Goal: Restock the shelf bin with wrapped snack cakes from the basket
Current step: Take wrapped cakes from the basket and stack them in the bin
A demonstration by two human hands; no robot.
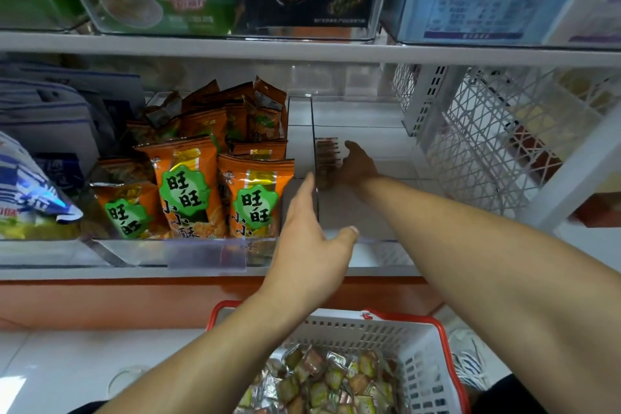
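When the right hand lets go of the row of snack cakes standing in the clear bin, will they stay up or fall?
The snack cakes look small and light, standing on edge against the clear bin wall, so they will probably tip once the right hand leaves. Their shiny wrappers likely slide easily on the smooth floor.

White shelves (302,52) above an orange base (100,299); pale floor (67,363).

You get bright, even light from overhead, with soft shadows under the upper shelf (302,52). Glare streaks the clear bins above that shelf, their labels blurred. Straight lines bow toward the frame edges.
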